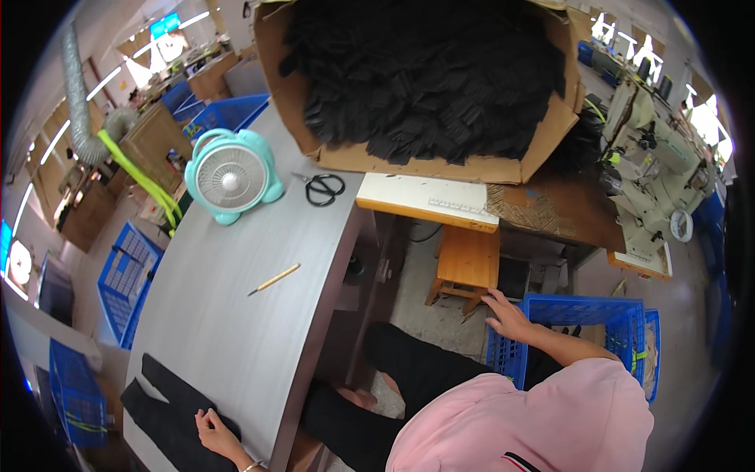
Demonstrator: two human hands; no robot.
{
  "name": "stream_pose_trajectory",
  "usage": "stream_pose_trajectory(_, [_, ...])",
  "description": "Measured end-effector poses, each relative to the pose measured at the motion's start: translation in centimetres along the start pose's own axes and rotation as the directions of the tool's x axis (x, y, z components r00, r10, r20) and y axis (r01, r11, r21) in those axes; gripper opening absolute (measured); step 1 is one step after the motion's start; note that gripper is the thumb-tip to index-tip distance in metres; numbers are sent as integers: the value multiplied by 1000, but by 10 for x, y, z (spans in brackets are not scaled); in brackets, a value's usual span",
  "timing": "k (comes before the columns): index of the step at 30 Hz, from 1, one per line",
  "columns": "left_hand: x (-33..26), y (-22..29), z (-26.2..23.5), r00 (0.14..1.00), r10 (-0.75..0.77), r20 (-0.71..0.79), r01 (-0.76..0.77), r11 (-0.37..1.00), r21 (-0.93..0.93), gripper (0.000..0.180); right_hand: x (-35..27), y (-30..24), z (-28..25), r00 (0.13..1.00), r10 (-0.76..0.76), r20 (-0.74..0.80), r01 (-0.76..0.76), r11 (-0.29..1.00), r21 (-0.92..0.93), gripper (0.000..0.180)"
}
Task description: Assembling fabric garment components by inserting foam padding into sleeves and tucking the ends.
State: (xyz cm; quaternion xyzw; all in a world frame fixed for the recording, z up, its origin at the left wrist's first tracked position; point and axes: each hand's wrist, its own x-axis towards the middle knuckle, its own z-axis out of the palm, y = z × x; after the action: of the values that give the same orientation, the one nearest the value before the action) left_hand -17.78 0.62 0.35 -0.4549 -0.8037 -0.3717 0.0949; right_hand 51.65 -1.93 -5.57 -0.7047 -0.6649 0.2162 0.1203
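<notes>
My left hand (222, 437) lies on a flat black fabric piece (161, 401) at the near end of the grey table (236, 315), fingers curled at the cloth's edge. My right hand (509, 316) reaches down to the floor and grips the corner rim of a blue plastic crate (586, 308) beside my legs. The inside of the crate is mostly hidden by my pink sleeve.
On the table are a teal desk fan (233, 178), black scissors (324, 189) and a wooden-handled tool (274, 278). A big cardboard box (543, 145) full of black fabric pieces stands at the far end. A wooden stool (468, 263), a sewing machine (653, 169) and more blue crates (126, 279) surround me.
</notes>
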Motion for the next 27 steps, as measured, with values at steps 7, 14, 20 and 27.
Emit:
stream_pose_trajectory(7, [-37, 97, 51, 924, 264, 278, -185, 942, -280, 28, 97, -8, -122, 779, -251, -575, 188, 968, -168, 46])
stream_pose_trajectory(14, [-41, 116, 59, 886, 306, 349, -178, 919, -351, 28, 189, -7, -310, 346, -441, -828, 43, 889, -456, 41])
stream_pose_trajectory(20, [-43, 117, 59, 904, 279, 323, -174, 933, -316, 29, 243, -15, -421, 120, -465, -877, 40, 885, -464, 24])
stream_pose_trajectory(27, [-45, 114, 61, 907, 306, 290, -240, 940, -243, 29, 306, -37, -473, 231, -438, -869, 42, 897, -441, 30])
